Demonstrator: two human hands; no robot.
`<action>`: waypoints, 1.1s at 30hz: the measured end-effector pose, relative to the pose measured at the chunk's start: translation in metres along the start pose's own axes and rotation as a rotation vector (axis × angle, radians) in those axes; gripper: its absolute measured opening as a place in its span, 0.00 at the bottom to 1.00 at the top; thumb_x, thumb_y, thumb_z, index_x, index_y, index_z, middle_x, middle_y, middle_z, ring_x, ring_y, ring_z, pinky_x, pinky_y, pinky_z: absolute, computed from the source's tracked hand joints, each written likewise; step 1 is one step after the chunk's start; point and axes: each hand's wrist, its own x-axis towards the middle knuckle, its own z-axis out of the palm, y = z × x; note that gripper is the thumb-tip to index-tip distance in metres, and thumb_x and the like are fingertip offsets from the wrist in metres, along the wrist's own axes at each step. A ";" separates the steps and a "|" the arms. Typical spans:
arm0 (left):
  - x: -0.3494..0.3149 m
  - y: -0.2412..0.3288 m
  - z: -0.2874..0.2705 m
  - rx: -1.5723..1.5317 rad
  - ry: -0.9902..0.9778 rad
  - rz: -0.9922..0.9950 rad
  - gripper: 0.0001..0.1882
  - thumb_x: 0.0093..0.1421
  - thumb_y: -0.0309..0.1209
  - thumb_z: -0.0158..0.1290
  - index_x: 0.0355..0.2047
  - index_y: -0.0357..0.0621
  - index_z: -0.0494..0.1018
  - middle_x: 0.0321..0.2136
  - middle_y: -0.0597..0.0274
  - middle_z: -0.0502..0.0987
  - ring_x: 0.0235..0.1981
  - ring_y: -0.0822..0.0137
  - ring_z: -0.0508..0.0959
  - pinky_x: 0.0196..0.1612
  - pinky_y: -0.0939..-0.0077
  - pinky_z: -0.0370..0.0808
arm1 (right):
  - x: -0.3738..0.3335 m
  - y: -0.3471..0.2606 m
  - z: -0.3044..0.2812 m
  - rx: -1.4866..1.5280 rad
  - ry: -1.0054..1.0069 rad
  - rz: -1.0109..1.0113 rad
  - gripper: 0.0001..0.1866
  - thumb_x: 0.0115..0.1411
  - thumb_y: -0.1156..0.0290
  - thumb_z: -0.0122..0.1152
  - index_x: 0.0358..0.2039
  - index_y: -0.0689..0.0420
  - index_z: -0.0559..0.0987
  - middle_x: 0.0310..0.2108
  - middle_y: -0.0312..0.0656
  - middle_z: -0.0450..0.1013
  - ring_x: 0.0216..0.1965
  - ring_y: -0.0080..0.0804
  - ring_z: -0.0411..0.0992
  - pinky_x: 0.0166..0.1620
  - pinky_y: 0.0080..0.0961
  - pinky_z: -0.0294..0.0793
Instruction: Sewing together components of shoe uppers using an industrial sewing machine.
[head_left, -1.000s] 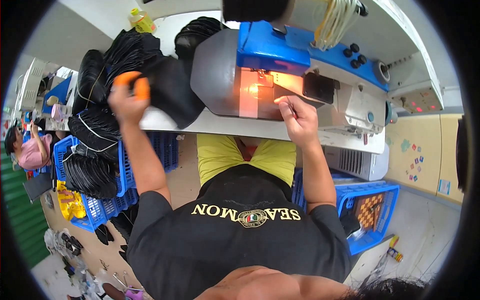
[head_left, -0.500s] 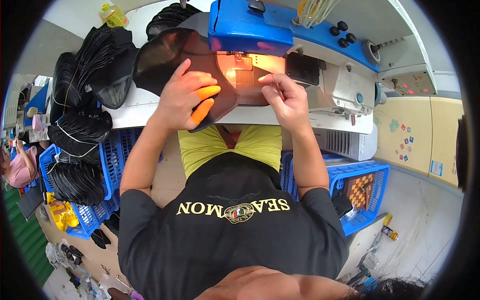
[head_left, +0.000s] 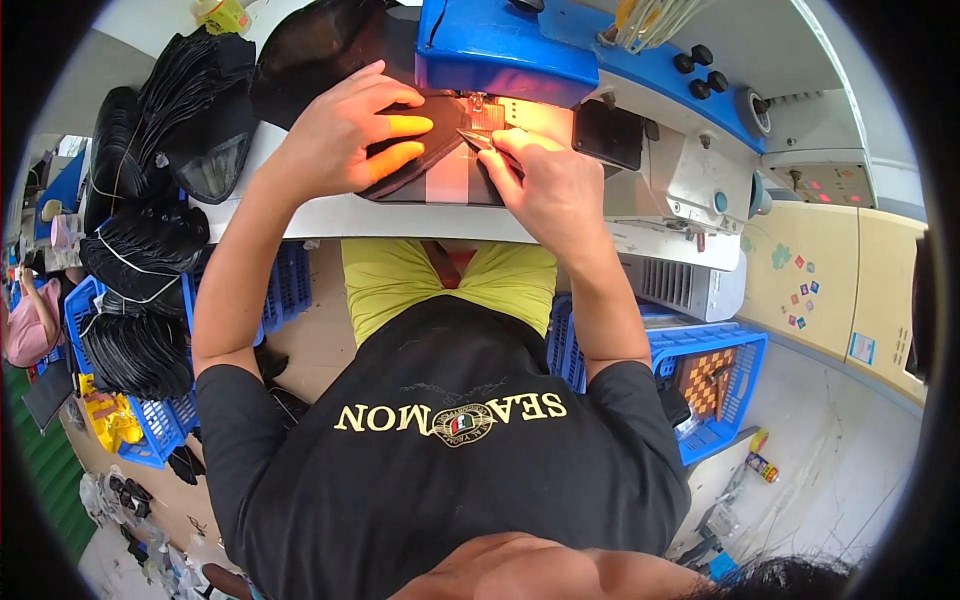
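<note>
Well left of the blue sewing machine head, stacked black pieces lean over the table; a knock from the left forearm could, I judge, slide some loose.

Nearer, just left of and below the machine head, the left hand lies with fingers spread, two in orange covers, pressing on a black piece without gripping it. That piece runs from left of the machine head to just beside the lit needle area beneath it. With only flat pressure on it, the piece could skew or pucker if the fingers slip. The covered fingertips are near the needle area, so a nick is possible should the machine run early.

Below the machine head, the right hand pinches a slim pointed tool, its tip at the piece's edge; whether they touch I cannot tell. A slip could scratch the material or strike the needle.

Right of the machine head's lower corner, a black phone-like slab could be nudged by the right knuckles.
</note>
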 end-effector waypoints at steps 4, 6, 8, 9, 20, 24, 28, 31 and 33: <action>0.005 0.000 -0.011 -0.029 -0.077 0.025 0.14 0.54 0.33 0.60 0.40 0.44 0.81 0.45 0.55 0.75 0.49 0.53 0.73 0.66 0.53 0.62 | 0.006 -0.002 0.000 -0.017 0.001 0.017 0.09 0.56 0.59 0.66 0.32 0.51 0.81 0.22 0.40 0.76 0.22 0.40 0.75 0.25 0.33 0.73; 0.006 -0.006 -0.009 -0.036 -0.093 0.026 0.15 0.53 0.32 0.59 0.41 0.43 0.80 0.46 0.53 0.74 0.49 0.53 0.73 0.66 0.54 0.62 | 0.007 0.000 0.003 -0.029 -0.026 0.029 0.11 0.57 0.59 0.66 0.34 0.51 0.84 0.22 0.43 0.77 0.22 0.42 0.76 0.25 0.33 0.73; 0.009 -0.014 -0.008 -0.015 -0.101 0.052 0.16 0.52 0.32 0.60 0.43 0.42 0.80 0.45 0.53 0.74 0.49 0.52 0.73 0.65 0.55 0.62 | 0.009 0.002 0.006 -0.051 0.029 0.020 0.10 0.57 0.59 0.67 0.33 0.51 0.84 0.18 0.43 0.75 0.20 0.43 0.74 0.23 0.33 0.72; 0.011 -0.014 -0.007 -0.022 -0.085 0.057 0.18 0.51 0.30 0.60 0.44 0.42 0.80 0.44 0.54 0.74 0.47 0.51 0.72 0.63 0.57 0.64 | 0.010 0.003 0.006 -0.051 0.025 0.021 0.10 0.57 0.59 0.67 0.33 0.51 0.84 0.18 0.43 0.75 0.20 0.43 0.74 0.23 0.33 0.72; 0.023 -0.029 0.001 -0.013 -0.053 0.175 0.20 0.49 0.26 0.56 0.45 0.43 0.80 0.41 0.54 0.75 0.44 0.52 0.72 0.60 0.61 0.65 | 0.011 0.007 0.008 -0.045 0.067 0.073 0.10 0.56 0.60 0.68 0.31 0.52 0.83 0.18 0.43 0.75 0.19 0.43 0.73 0.23 0.34 0.71; 0.022 -0.026 -0.004 -0.043 -0.100 0.150 0.20 0.50 0.25 0.54 0.46 0.43 0.80 0.42 0.54 0.74 0.46 0.51 0.72 0.59 0.61 0.65 | -0.001 0.010 0.004 -0.022 0.036 0.127 0.09 0.57 0.60 0.65 0.32 0.52 0.82 0.21 0.40 0.76 0.21 0.41 0.75 0.24 0.33 0.73; 0.025 -0.024 -0.009 -0.066 -0.128 0.135 0.20 0.51 0.24 0.54 0.47 0.43 0.79 0.43 0.54 0.74 0.47 0.52 0.71 0.57 0.62 0.67 | -0.008 0.012 0.000 0.101 0.087 0.154 0.09 0.55 0.62 0.68 0.32 0.53 0.82 0.23 0.41 0.77 0.22 0.42 0.75 0.25 0.33 0.73; 0.024 -0.027 -0.009 -0.076 -0.181 0.097 0.20 0.53 0.23 0.54 0.47 0.43 0.79 0.44 0.54 0.74 0.48 0.52 0.71 0.56 0.62 0.67 | -0.008 0.011 -0.003 0.135 0.081 0.177 0.10 0.54 0.64 0.70 0.33 0.55 0.82 0.25 0.43 0.78 0.23 0.40 0.76 0.26 0.30 0.74; 0.025 -0.028 -0.010 -0.086 -0.196 0.088 0.19 0.53 0.23 0.54 0.47 0.44 0.79 0.45 0.54 0.74 0.49 0.52 0.71 0.56 0.62 0.67 | -0.009 0.011 -0.004 0.142 0.077 0.182 0.11 0.53 0.66 0.71 0.34 0.58 0.82 0.25 0.46 0.78 0.23 0.38 0.77 0.27 0.28 0.75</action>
